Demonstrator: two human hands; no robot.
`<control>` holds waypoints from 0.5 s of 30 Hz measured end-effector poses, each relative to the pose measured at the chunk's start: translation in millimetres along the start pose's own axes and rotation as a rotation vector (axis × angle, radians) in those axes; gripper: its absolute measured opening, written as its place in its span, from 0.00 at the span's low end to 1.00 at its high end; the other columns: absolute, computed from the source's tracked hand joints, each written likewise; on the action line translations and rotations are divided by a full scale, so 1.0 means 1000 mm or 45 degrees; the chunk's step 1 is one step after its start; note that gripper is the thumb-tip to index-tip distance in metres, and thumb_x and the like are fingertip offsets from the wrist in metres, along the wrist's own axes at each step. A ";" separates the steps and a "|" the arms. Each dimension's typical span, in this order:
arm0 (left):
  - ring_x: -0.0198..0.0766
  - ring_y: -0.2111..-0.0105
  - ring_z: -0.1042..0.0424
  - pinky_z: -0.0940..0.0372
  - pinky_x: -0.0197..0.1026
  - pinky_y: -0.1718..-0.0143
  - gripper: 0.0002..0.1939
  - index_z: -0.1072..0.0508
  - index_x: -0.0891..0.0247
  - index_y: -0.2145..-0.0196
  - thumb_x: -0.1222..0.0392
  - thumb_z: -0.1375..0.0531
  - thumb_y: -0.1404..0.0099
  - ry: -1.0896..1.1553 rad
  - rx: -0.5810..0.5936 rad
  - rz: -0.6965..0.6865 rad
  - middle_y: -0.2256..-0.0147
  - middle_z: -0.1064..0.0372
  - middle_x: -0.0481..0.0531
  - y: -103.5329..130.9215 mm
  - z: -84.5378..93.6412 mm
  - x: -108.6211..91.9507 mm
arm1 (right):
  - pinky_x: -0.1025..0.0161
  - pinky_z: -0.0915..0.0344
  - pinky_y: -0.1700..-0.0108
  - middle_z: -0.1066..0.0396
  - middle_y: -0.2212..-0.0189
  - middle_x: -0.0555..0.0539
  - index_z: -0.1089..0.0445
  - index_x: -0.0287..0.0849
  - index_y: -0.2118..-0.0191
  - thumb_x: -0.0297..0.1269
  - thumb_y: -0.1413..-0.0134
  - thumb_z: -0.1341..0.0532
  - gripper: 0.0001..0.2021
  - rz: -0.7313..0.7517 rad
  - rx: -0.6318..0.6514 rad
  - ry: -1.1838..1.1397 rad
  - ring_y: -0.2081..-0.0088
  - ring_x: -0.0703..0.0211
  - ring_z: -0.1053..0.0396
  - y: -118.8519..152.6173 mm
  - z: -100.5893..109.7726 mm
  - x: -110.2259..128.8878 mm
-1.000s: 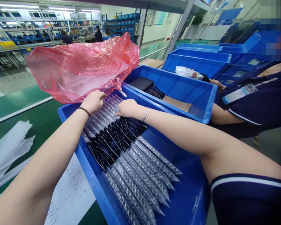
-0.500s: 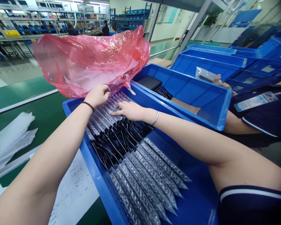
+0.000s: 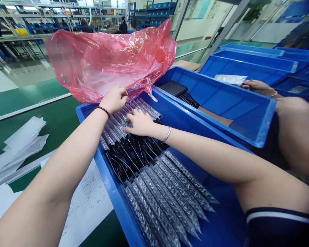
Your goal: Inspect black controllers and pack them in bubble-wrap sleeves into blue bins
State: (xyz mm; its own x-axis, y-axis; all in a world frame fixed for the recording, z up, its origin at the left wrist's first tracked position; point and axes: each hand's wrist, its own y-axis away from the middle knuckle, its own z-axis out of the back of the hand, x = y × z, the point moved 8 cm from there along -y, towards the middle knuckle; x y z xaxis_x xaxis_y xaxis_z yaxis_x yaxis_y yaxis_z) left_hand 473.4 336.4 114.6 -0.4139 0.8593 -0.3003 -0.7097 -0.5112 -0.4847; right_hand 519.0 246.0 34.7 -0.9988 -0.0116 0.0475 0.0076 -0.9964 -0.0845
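A blue bin (image 3: pixel 106 192) holds two rows of flat items in clear bubble-wrap sleeves, standing on edge. Black cables (image 3: pixel 134 151) lie bunched between the rows. My left hand (image 3: pixel 115 99) is over the far end of the far row (image 3: pixel 113 125), beside the pink plastic bag; its fingers are curled and their tips partly hidden. To its right, my right hand (image 3: pixel 140 122) rests on the same row, thumb and fingers apart and bent down onto the sleeves. The near row (image 3: pixel 164 195) lies below my right forearm, untouched by either hand.
The crumpled pink plastic bag (image 3: pixel 113 61) covers the bin's far end. A second blue bin (image 3: pixel 208 89) on the right holds a black device (image 3: pixel 173 88) with cables. A co-worker's hand (image 3: pixel 257 87) holds a clear sleeve there. White sleeves (image 3: pixel 23 144) and a printed sheet (image 3: pixel 90 199) lie left.
My right fingers have bent and drawn in slightly on the far row. My left hand stays curled near the bag. The co-worker's arm has pulled back out of the second bin. The view has shifted slightly.
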 end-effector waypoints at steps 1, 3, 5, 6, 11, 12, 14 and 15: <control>0.40 0.68 0.32 0.36 0.43 0.59 0.10 0.24 0.67 0.68 0.66 0.46 0.43 0.001 -0.006 0.003 0.68 0.30 0.55 0.000 0.000 0.000 | 0.44 0.40 0.52 0.39 0.51 0.37 0.36 0.44 0.48 0.54 0.47 0.41 0.26 0.013 -0.015 -0.007 0.49 0.41 0.42 -0.001 0.001 0.002; 0.40 0.67 0.32 0.36 0.43 0.58 0.10 0.24 0.67 0.68 0.66 0.46 0.43 0.004 -0.022 0.002 0.68 0.30 0.55 -0.001 0.001 0.000 | 0.43 0.42 0.50 0.43 0.46 0.35 0.43 0.45 0.40 0.46 0.45 0.41 0.28 0.124 -0.066 0.000 0.46 0.41 0.45 -0.002 0.004 0.012; 0.40 0.66 0.32 0.37 0.43 0.57 0.09 0.24 0.66 0.69 0.67 0.45 0.43 0.009 -0.041 0.003 0.68 0.30 0.54 -0.001 0.003 0.001 | 0.45 0.43 0.49 0.49 0.41 0.35 0.48 0.50 0.36 0.34 0.43 0.43 0.29 0.345 -0.087 0.035 0.44 0.42 0.47 0.000 0.004 0.029; 0.40 0.66 0.32 0.37 0.43 0.57 0.09 0.24 0.66 0.69 0.67 0.45 0.43 0.014 -0.051 0.005 0.68 0.31 0.54 -0.001 0.003 0.001 | 0.46 0.43 0.49 0.50 0.40 0.36 0.48 0.52 0.36 0.29 0.43 0.45 0.29 0.465 -0.075 0.061 0.43 0.42 0.48 0.002 0.003 0.037; 0.40 0.64 0.32 0.38 0.42 0.56 0.08 0.25 0.67 0.68 0.68 0.45 0.42 0.022 -0.081 0.030 0.65 0.31 0.55 -0.001 0.005 0.003 | 0.48 0.41 0.53 0.46 0.41 0.37 0.40 0.58 0.40 0.25 0.41 0.50 0.27 0.665 0.017 0.105 0.45 0.42 0.45 0.010 -0.004 0.056; 0.40 0.63 0.32 0.38 0.42 0.56 0.08 0.25 0.67 0.68 0.68 0.45 0.42 0.017 -0.078 0.041 0.65 0.31 0.55 -0.002 0.005 0.004 | 0.48 0.40 0.53 0.45 0.42 0.38 0.37 0.57 0.41 0.27 0.40 0.51 0.25 0.631 0.010 0.078 0.46 0.42 0.45 0.011 -0.004 0.059; 0.40 0.63 0.32 0.38 0.43 0.56 0.08 0.25 0.66 0.68 0.67 0.45 0.42 0.009 -0.062 0.064 0.65 0.31 0.55 -0.002 0.005 0.004 | 0.46 0.40 0.52 0.42 0.45 0.38 0.33 0.51 0.46 0.36 0.37 0.50 0.18 0.527 -0.003 0.003 0.47 0.42 0.43 0.011 -0.005 0.066; 0.40 0.64 0.33 0.38 0.43 0.55 0.08 0.25 0.65 0.68 0.67 0.45 0.42 0.005 -0.049 0.076 0.66 0.31 0.54 -0.003 0.005 0.004 | 0.44 0.41 0.51 0.40 0.47 0.37 0.32 0.48 0.47 0.43 0.37 0.50 0.18 0.467 -0.018 -0.031 0.48 0.41 0.43 0.010 -0.007 0.071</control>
State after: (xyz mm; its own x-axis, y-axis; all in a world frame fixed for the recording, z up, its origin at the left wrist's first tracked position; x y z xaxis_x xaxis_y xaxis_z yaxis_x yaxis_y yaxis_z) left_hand 470.8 341.2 118.6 -0.4526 0.8274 -0.3327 -0.6613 -0.5617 -0.4972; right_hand 448.3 235.3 30.4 -0.9282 -0.3704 0.0351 0.3645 -0.9242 -0.1140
